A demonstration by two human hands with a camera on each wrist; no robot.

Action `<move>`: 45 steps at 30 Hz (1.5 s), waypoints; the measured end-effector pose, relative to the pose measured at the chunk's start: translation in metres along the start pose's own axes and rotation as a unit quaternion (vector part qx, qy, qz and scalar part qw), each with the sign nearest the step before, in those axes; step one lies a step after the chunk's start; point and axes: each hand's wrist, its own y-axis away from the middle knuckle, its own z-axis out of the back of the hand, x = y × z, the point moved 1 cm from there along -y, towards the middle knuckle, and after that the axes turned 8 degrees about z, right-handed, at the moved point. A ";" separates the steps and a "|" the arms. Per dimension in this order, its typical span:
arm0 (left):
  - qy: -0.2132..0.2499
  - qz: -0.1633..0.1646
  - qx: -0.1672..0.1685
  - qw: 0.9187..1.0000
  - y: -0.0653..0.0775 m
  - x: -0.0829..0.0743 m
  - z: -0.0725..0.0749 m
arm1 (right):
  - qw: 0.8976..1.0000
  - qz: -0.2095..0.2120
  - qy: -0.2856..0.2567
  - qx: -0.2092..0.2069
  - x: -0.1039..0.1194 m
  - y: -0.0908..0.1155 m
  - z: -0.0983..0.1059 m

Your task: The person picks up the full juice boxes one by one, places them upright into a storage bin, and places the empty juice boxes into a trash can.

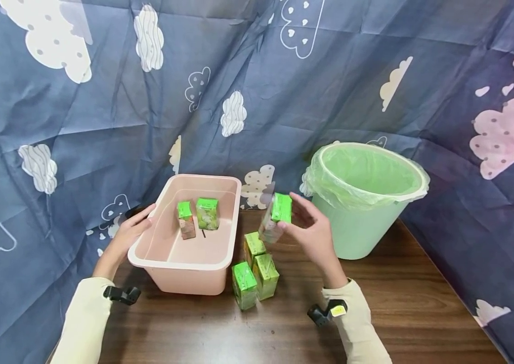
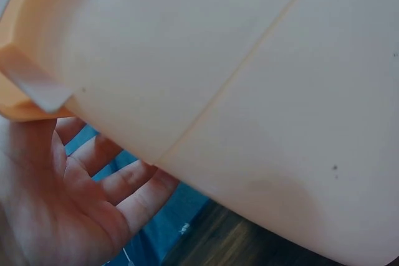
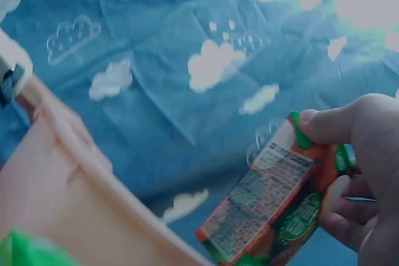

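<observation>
A juice carton [image 1: 282,208] with a green top is pinched between the thumb and fingers of my right hand [image 1: 313,227], raised off the table and tilted. Its red printed side [image 3: 262,197] faces the right wrist camera. My left hand [image 1: 131,233] grips the left rim of a pink tub [image 1: 184,279]; its fingers [image 2: 146,194] lie against the outer wall. Inside the tub stand a narrow carton [image 1: 186,222] and a wider green one [image 1: 208,215]. Right of the tub, three more cartons stand close together: one in front [image 1: 245,287], one beside it [image 1: 266,275], one behind [image 1: 254,245].
A light green bin [image 1: 352,232] with a clear liner stands at the back right. Blue cloud-print cloth [image 1: 257,65] hangs behind the brown wooden table [image 1: 284,328]. A small dark stick [image 1: 203,233] lies on the tub's floor.
</observation>
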 end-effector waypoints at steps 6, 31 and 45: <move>-0.005 0.001 -0.003 1.000 0.002 0.000 0.003 | 0.994 0.066 -0.085 0.011 0.025 -0.028 -0.032; 0.056 -0.018 0.007 0.998 0.005 0.004 0.002 | 0.974 0.005 0.049 0.222 -0.007 -0.074 -0.155; 0.042 -0.012 0.001 0.999 0.001 0.001 -0.001 | 0.897 0.038 0.220 0.383 -0.049 -0.106 -0.183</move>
